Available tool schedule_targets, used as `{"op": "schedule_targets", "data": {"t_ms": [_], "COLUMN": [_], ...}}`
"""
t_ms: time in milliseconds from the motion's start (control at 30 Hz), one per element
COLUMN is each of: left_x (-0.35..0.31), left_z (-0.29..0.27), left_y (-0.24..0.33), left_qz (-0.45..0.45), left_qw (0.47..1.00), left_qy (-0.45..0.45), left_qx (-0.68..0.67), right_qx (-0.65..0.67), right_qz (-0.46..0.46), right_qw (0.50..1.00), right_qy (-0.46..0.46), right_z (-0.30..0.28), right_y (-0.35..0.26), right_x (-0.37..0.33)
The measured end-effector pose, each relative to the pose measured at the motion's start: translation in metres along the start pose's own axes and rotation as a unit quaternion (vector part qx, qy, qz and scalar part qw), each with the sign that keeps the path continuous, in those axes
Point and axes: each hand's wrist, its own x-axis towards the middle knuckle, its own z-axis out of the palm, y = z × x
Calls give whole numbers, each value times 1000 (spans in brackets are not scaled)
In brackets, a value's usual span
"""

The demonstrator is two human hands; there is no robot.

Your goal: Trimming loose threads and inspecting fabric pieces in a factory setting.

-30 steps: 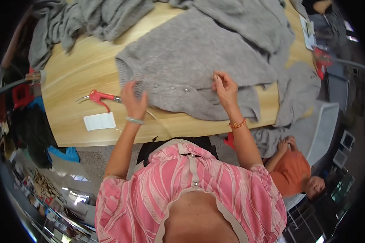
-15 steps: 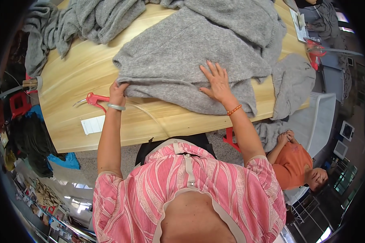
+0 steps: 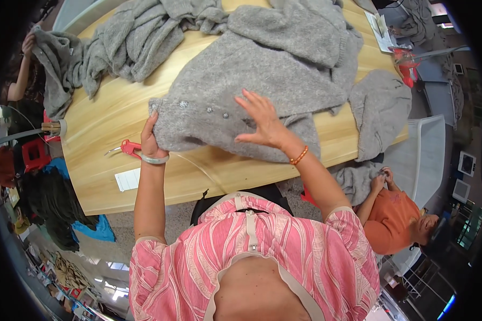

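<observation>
A grey knitted sweater [image 3: 273, 69] lies spread over the table in front of me. My left hand [image 3: 150, 138] is closed on the ribbed edge of its sleeve [image 3: 183, 124], thumb on top and fingers underneath. Several shiny silvery ornaments [image 3: 210, 110] show on this part of the knit. With fingers spread, my right hand [image 3: 263, 122] is over the middle of the sweater and holds nothing; whether it touches the knit I cannot tell. Beside my left wrist lies a red air blow gun [image 3: 129, 147] with a metal nozzle and a thin hose.
The wooden table [image 3: 99, 184] carries a white card [image 3: 127, 180], a heap of grey knitwear [image 3: 134, 45] at the far left and another grey piece [image 3: 380, 112] at right. A person in orange [image 3: 388, 214] handles grey knit at right. Another person's hand [image 3: 28, 44] grips knitwear at far left.
The sleeve edge has been turned and lifted, so silvery ornaments now show. My right hand has risen and shifted left. A person's hand has appeared at far left.
</observation>
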Motion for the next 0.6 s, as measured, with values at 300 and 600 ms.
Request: {"op": "schedule_targets", "data": {"t_ms": [300,600], "left_x": [-42,-29], "left_z": [114,114], "left_y": [1,36], "left_qz": [90,247], "left_qw": [992,943], "left_qy": [-56,36], "left_qx": [74,222], "right_qx": [6,494], "right_qz": [-37,-130], "right_qw": [992,859], "right_qy": [123,33], "right_z": [-37,-73], "right_y": [-17,-64], "right_x": [52,74]}}
